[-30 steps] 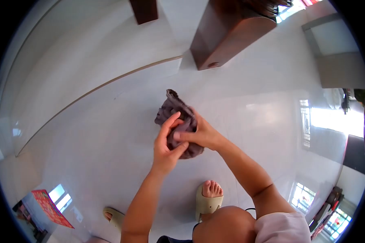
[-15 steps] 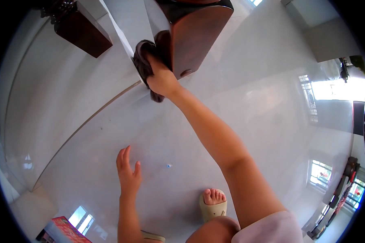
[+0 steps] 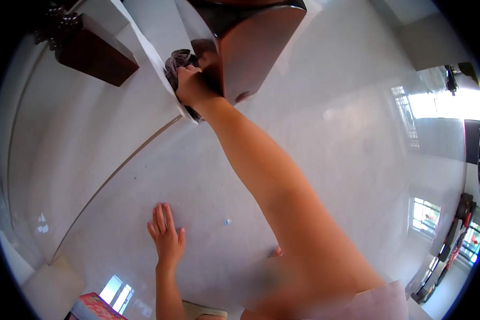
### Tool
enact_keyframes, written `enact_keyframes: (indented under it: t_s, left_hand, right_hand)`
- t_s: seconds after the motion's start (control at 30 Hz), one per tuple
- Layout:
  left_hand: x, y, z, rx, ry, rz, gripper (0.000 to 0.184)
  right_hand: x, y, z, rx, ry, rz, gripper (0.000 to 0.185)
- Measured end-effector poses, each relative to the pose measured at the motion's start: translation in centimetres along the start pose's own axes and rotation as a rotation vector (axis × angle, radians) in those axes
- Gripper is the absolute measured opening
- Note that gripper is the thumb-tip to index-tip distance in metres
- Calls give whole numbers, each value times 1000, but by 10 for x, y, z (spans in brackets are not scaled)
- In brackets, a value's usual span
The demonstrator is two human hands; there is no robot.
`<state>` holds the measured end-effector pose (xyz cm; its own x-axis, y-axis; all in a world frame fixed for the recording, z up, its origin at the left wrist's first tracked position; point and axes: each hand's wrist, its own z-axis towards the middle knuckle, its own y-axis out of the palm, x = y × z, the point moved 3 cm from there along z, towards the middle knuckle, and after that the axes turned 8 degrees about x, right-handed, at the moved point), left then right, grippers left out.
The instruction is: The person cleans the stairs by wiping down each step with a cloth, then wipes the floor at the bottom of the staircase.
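My right hand reaches far forward, its fingers closed on a crumpled dark brown cloth. Cloth and hand are in the narrow gap between a white upright panel and the reddish-brown wooden furniture base. Part of the cloth is hidden under the hand. My left hand is held palm down with fingers spread, at or just above the pale glossy floor; whether it touches, I cannot tell. Nothing is in it.
Left of the panel stands a dark wooden furniture leg. A small blue-white speck lies on the floor, right of my left hand. At the lower left is a red patterned box. My slipper shows at the bottom edge.
My right hand has moved slightly left with the cloth, closer against the white panel. My left hand has lowered and its fingers have spread. My right knee now covers most of the right foot.
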<state>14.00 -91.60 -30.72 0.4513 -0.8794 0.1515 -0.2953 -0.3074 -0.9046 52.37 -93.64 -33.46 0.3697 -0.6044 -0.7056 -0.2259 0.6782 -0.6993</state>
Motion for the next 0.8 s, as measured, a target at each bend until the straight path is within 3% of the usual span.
enact_keyframes:
  t_s: [0.07, 0.23, 0.37, 0.47, 0.53, 0.63, 0.7, 0.73, 0.8]
  left_hand:
    - [-6, 12, 0, -49, 3, 36, 86]
    - [-6, 7, 3, -175, 1, 75, 87]
    - [-5, 7, 4, -176, 7, 107, 87]
    - [4, 1, 5, -198, -25, 116, 87]
    - [8, -4, 5, -204, -32, 118, 88]
    - [4, -4, 3, -200, -23, 101, 94]
    - [4, -6, 5, -200, -18, 75, 102]
    - [6, -6, 5, -221, -27, 84, 107]
    - [11, -10, 8, -259, -46, 108, 117]
  right_hand:
    - [32, 42, -7, 150, 111, -77, 26]
    - [8, -4, -55, 18, -55, -304, 38]
    - [11, -43, -119, -77, -62, -202, 39]
    - [12, -79, -195, -192, -263, -380, 42]
    - [17, -92, -251, -194, -344, -270, 51]
    - [38, -131, -261, -340, 145, 197, 56]
    - [63, -163, -234, -251, 534, 427, 52]
    - [92, -170, -222, -73, 591, 667, 46]
    - [124, -209, -162, 149, 565, 754, 45]
